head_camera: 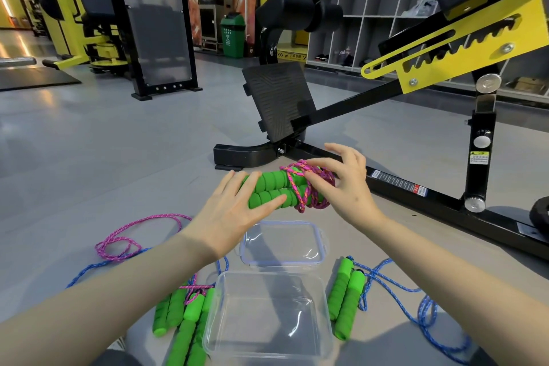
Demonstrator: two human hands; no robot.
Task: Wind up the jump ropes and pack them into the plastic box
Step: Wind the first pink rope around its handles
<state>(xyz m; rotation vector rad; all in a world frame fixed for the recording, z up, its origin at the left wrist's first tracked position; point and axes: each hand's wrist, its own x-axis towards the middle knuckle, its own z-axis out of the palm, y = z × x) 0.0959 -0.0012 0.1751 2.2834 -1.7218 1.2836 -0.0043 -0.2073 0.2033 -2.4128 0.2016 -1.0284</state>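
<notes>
I hold a pink jump rope with two green foam handles side by side above the floor. My left hand grips the handles' left end. My right hand pinches the pink cord wound around their right end. Below lies the clear plastic box, nothing inside it, with its clear lid just beyond. A blue rope with green handles lies right of the box, its cord loose. Left of the box lie more green handles with pink and blue cords trailing across the floor.
A black and yellow gym bench frame runs along the floor right behind my hands, with its black footplate upright. Grey cubby shelves stand at the back right. Other gym machines and a green bin stand far back.
</notes>
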